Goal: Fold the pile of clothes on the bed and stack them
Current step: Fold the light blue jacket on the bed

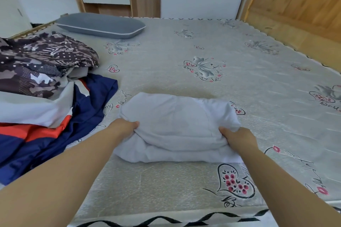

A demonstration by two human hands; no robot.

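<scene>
1. In the head view, we use the white garment (177, 127) as our marker. It lies on the bed (239, 79) right in front of us, near the bed's close edge, already doubled over into a thick bundle.
2. Its long side runs from left to right, across our arms.
3. Our left hand (123, 125) pinches the left end of the white garment. The fingers are curled into the cloth, so we cannot see their tips.
4. Our right hand (238, 136) pinches the right end the same way, with the thumb on top of the fold.
5. The two hands sit at opposite ends, level with each other. Neither one looks nearer to the bundle than the other.
6. Left of the white garment, and well apart from it, lies the pile of clothes (42, 97): a navy and orange piece, a pale one, and a dark patterned one on top. Our left hand is the one closer to that pile.
7. Far behind the white garment, a grey pillow (100, 25) rests near the bed's back edge.
8. We think the bundle is almost folded. Next it likely needs lifting by both ends and setting down to start a stack.
</scene>
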